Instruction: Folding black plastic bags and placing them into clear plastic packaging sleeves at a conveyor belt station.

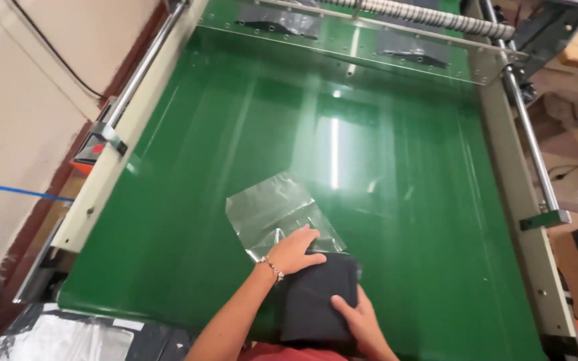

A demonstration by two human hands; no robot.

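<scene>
Green belting covers the whole working surface, a wide conveyor (188, 200) that gives a flat, slick bed for sliding goods toward the far end. At the left, a cream side rail (112, 167) with a steel rod (145, 63) above it bounds the belt, and below the near edge lies a stack of bagged dark items (61, 337), apparently kept within reach. Toward the middle, a clear plastic bag (269, 210) lies flat on the belt, its near end toward the person, a placing that seems to suit feeding something in from below. The left hand (296, 251) rests, fingers spread and flat, across the bag's near end and the top edge of a folded dark garment (319, 294); its grip is open, pressing rather than clasping, seemingly to pin the film in place. The garment sits at the near edge of the belt, touching the bag. The right hand (359, 317) lies on the garment's lower right corner, thumb on top; whether its fingers curl beneath the cloth cannot be told. Further right, the belt is bare and shows glare from overhead lighting. At the far end, a clear guard (349, 43) spans the belt beneath a ribbed roller (436, 17). The right rail (516, 194) closes the frame.
</scene>
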